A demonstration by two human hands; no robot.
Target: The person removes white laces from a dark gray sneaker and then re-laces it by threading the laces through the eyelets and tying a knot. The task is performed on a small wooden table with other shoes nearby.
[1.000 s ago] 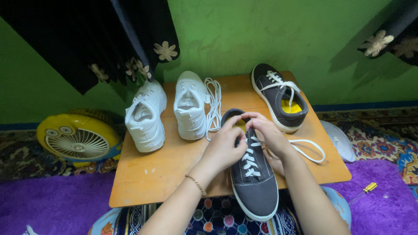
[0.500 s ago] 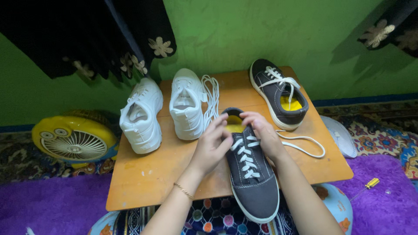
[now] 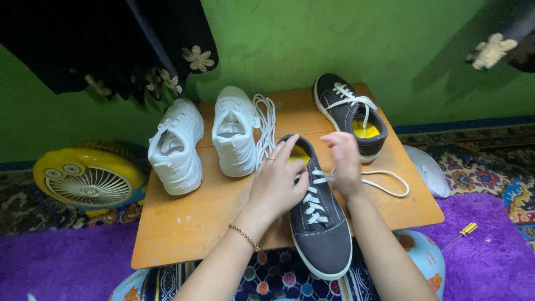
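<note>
Grey canvas shoe (image 3: 322, 231) lies on the wooden worktop (image 3: 189, 223) (toe toward the person), left hand (image 3: 276, 181) gripping its collar, right hand (image 3: 345, 159) pinching its white lace (image 3: 384, 184).

The setting is a room in a home, with work done at floor level. Indicators: a low wooden table (image 3: 184, 223) against a painted green wall (image 3: 312, 44), patterned carpet (image 3: 479, 167), a purple rug (image 3: 61, 256), dark flowered curtains (image 3: 111, 44), and a small yellow fan (image 3: 89, 175).
</note>
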